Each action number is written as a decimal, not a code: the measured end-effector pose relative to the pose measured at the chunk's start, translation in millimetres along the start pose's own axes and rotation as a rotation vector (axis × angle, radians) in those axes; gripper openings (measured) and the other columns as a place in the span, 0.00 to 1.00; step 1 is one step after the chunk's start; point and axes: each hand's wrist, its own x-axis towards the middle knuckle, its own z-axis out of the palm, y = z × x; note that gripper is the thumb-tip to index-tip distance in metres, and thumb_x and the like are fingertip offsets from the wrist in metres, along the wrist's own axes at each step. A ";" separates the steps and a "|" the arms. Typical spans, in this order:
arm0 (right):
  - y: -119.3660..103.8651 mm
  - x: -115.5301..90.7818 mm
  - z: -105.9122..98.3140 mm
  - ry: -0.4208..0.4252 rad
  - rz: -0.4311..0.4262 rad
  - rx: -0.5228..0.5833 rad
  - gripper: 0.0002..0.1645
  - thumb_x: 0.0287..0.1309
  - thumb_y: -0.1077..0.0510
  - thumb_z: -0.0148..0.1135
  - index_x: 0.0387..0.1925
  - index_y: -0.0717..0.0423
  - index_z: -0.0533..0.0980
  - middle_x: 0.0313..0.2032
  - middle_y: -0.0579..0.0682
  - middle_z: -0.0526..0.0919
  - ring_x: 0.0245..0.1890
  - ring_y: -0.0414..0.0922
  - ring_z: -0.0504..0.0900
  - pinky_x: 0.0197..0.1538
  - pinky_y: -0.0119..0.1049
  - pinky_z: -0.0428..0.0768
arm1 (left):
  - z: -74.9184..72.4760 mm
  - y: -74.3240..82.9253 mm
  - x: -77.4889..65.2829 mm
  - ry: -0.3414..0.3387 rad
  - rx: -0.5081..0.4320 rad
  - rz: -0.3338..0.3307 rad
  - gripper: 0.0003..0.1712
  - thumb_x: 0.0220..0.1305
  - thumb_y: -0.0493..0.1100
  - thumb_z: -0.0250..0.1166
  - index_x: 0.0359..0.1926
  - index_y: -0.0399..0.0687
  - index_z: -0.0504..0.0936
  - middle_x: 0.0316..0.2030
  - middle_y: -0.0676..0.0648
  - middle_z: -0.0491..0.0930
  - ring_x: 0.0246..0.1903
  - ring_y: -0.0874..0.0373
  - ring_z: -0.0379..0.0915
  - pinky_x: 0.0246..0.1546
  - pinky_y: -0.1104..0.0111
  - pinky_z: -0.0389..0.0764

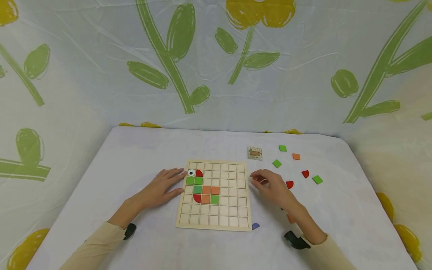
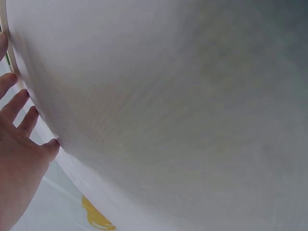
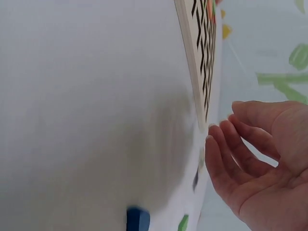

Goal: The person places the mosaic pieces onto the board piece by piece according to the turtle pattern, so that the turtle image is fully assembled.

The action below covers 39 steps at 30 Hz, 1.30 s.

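Note:
A square-gridded wooden board (image 1: 233, 193) lies flat on the table. My left hand (image 1: 164, 187) rests at its left edge, fingers spread and fairly straight; the left wrist view shows these fingertips (image 2: 19, 94) along the rim. On the board sit a round eye tile (image 1: 191, 173), red quarter-circles (image 1: 199, 173), green squares (image 1: 194, 180), a teal square (image 1: 197, 189) and orange squares (image 1: 206, 190). Just off the right edge hovers my right hand (image 1: 270, 185), its fingers loosely bent. Nothing shows between thumb and fingers in the right wrist view, where the hand (image 3: 260, 159) faces the camera.
Behind the board's right corner lies a small picture card (image 1: 254, 153). Loose pieces are scattered rightward: green squares (image 1: 282, 148), an orange square (image 1: 296, 156) and red quarter-circles (image 1: 305, 174). A blue piece (image 1: 255, 226) touches the lower right corner. Another orange piece (image 1: 291, 218) is partly under the right forearm.

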 end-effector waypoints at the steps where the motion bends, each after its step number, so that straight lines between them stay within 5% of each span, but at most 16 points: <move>1: 2.7 0.7 -2.9 0.009 0.004 -0.011 0.11 0.65 0.66 0.69 0.49 0.63 0.82 0.41 0.49 0.85 0.41 0.46 0.83 0.47 0.43 0.86 | -0.2 -0.1 -0.2 0.000 -0.004 0.000 0.37 0.72 0.51 0.66 0.76 0.44 0.67 0.74 0.39 0.64 0.74 0.39 0.57 0.72 0.41 0.54; 18: 40.6 11.9 -43.8 0.081 0.107 -0.083 0.14 0.68 0.63 0.66 0.52 0.66 0.80 0.45 0.60 0.85 0.46 0.55 0.84 0.52 0.53 0.84 | -1.4 1.0 -0.8 0.007 0.014 0.014 0.37 0.72 0.50 0.66 0.76 0.43 0.67 0.73 0.38 0.66 0.74 0.38 0.58 0.72 0.36 0.53; 39: 69.3 27.1 -63.9 -0.015 0.239 -0.114 0.23 0.68 0.62 0.65 0.59 0.70 0.75 0.56 0.68 0.80 0.50 0.61 0.82 0.47 0.51 0.85 | -1.1 0.8 -0.7 -0.005 0.014 0.002 0.37 0.73 0.51 0.65 0.76 0.44 0.66 0.74 0.38 0.64 0.74 0.38 0.56 0.72 0.38 0.52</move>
